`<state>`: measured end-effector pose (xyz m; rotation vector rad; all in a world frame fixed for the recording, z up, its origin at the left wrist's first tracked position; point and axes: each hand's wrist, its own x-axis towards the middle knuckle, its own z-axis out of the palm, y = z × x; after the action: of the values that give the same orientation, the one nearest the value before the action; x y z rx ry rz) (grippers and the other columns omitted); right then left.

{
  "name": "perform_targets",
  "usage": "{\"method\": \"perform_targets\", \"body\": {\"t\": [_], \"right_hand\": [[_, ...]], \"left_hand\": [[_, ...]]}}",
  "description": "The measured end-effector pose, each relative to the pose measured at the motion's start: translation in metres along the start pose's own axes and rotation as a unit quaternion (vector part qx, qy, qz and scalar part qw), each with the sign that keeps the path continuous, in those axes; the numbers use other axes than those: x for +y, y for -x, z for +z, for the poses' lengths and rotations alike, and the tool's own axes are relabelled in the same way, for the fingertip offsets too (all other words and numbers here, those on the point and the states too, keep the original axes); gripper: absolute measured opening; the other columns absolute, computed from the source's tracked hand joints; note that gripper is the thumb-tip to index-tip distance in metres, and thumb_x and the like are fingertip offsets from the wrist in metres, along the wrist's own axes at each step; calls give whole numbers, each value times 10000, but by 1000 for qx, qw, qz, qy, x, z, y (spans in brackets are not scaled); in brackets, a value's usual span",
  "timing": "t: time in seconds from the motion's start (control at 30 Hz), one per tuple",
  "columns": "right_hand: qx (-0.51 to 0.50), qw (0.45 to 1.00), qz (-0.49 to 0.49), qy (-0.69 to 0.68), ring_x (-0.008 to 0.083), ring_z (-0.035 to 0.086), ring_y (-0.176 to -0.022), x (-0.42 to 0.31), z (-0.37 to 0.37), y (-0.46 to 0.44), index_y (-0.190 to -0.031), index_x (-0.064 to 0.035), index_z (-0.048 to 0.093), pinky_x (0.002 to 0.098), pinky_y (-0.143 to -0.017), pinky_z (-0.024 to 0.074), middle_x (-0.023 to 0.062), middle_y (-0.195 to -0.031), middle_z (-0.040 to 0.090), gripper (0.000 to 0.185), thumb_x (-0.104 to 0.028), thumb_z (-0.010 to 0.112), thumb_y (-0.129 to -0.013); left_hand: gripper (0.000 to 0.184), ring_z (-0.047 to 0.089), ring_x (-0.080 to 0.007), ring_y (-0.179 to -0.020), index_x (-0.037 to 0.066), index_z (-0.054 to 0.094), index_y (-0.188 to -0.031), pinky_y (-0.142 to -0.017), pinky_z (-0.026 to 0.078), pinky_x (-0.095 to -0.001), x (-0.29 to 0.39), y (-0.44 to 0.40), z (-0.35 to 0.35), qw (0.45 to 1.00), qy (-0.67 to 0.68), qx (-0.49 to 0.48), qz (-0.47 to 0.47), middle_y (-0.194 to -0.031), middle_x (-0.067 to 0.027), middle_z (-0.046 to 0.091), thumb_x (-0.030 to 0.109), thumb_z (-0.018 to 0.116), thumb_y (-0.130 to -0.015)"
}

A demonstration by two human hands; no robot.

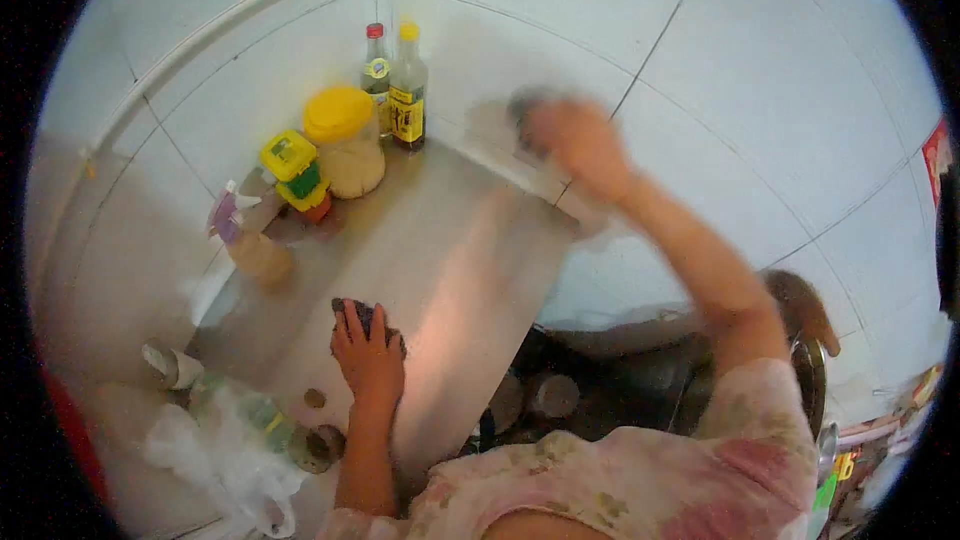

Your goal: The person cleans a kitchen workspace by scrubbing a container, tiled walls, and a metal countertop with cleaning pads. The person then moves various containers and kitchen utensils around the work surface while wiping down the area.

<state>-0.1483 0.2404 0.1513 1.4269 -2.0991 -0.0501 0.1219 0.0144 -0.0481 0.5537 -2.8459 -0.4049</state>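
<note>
On a metal counter [450, 250], toward its near end, a person's left hand [370, 355] lies with fingers spread over a dark cloth [365, 316]. The right hand [585, 145], blurred, is beside the tiled wall [760, 90] above the counter's far right edge with a dark pad [527, 120] at its fingers; whether they are spread or pressed together, I cannot tell. Along the counter's far left side stand a red-capped bottle [376, 80], a yellow-capped bottle [408, 100], a yellow-lidded tub [352, 160] and a spray bottle [262, 255].
</note>
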Motion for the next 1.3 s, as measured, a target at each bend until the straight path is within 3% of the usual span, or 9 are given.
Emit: {"method": "perform_targets", "body": {"t": [0.13,0.27,0.3,0.33,0.4,0.83,1.0,1.13,1.3], "right_hand": [[239,904,-101,341,308,547,-938,102,-64,-82,-969,-64,601,429,-775,446,137,-978,593,212,-145,524,-789],[-88,981,144,98,362,567,-907,60,37,-83,-906,2,572,469,-776,465,228,-913,601,176,-109,493,-795],[-41,987,-49,149,313,467,-1128,55,100,-37,-1057,-8,541,440,-942,400,159,-1178,517,264,-117,477,-825],[-234,947,197,-101,306,439,-1167,9,107,-24,-1077,3,535,421,-998,369,154,-1201,502,288,-129,476,-828],[-246,969,-1,26,303,448,-1160,12,182,73,-1063,-14,556,408,-1080,272,145,-1153,530,292,-151,485,-815],[131,937,-27,324,312,452,-1164,99,30,-186,-1101,-19,572,421,-984,338,170,-1198,518,337,-149,522,-794],[-175,970,112,-130,358,484,-1126,16,183,-42,-1111,-8,528,412,-1002,356,194,-1118,556,307,-155,487,-844],[-352,932,10,83,327,412,-1222,23,122,21,-1174,-43,540,401,-1056,311,154,-1224,516,387,-167,502,-809],[54,940,74,328,324,418,-1198,105,-71,-20,-1130,-49,575,472,-1028,295,135,-1240,507,329,-141,510,-822]], "left_hand": [[483,223,-387,-1321,125,478,-1286,-1069,197,-515,-2,-1,-4,999,17,-28,-8,-1466,-205,187,234,610,-834],[494,223,-389,-1320,132,502,-1266,-1068,195,-527,-4,1,0,1000,26,-7,4,-1465,-203,190,243,641,-805],[498,221,-389,-1321,132,507,-1262,-1067,194,-529,-6,1,2,1000,26,-8,4,-1462,-204,196,240,648,-797],[501,219,-389,-1323,131,511,-1258,-1067,194,-532,-7,0,1,1000,28,-8,3,-1460,-205,201,238,655,-790],[502,215,-389,-1325,128,516,-1254,-1071,188,-531,-10,2,4,999,33,3,4,-1456,-205,213,229,662,-784],[522,231,-397,-1316,150,521,-1256,-1073,180,-542,-11,1,4,999,32,-4,-9,-1454,-189,230,255,674,-768],[526,229,-399,-1315,151,520,-1256,-1069,184,-550,-15,3,5,999,32,-6,1,-1457,-188,224,260,676,-765],[517,210,-390,-1328,145,518,-1258,-1069,186,-547,-14,2,5,999,33,3,8,-1462,-184,216,257,669,-776],[492,207,-386,-1335,128,525,-1239,-1067,207,-534,-12,1,8,1000,25,-7,-9,-1466,-180,204,237,674,-783]]}}
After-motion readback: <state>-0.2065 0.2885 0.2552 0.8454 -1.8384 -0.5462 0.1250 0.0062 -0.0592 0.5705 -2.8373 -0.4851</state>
